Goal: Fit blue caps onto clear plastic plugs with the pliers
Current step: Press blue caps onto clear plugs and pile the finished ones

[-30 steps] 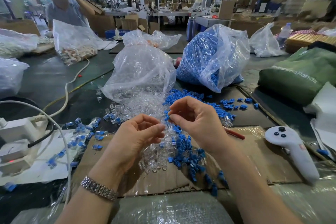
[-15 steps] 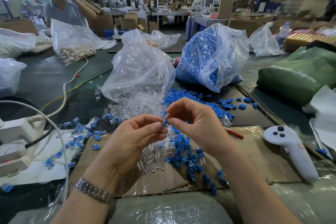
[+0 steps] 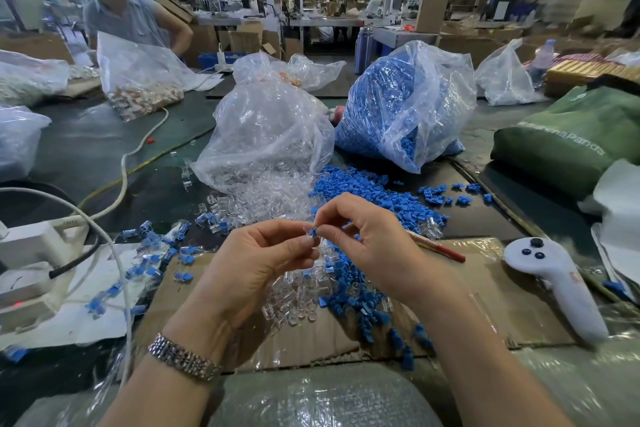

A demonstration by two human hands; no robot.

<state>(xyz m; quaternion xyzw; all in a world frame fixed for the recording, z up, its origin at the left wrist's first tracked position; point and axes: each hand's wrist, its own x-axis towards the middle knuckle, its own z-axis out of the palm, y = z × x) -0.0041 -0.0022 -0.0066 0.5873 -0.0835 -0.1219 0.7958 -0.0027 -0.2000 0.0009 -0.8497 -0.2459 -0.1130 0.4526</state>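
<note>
My left hand [image 3: 256,263] pinches a small clear plastic plug [image 3: 307,228] between thumb and fingers. My right hand [image 3: 367,236] pinches a blue cap [image 3: 314,231] against that plug; the two hands meet above the cardboard sheet [image 3: 485,288]. Below them lie a loose pile of clear plugs [image 3: 298,302] and a pile of blue caps [image 3: 353,295]. Red-handled pliers [image 3: 440,250] lie on the cardboard behind my right hand, mostly hidden. Capped plugs [image 3: 156,253] are scattered at the left.
A clear bag of plugs [image 3: 266,135] and a bag of blue caps [image 3: 405,107] stand behind. A white controller [image 3: 557,284] lies at right, a green bag [image 3: 571,135] beyond it. A white power strip [image 3: 27,253] and cables sit left. A person [image 3: 121,10] stands at the far left.
My hands have come together: the right hand brought the blue cap to the clear plug held by the left. Both hands rose slightly.
</note>
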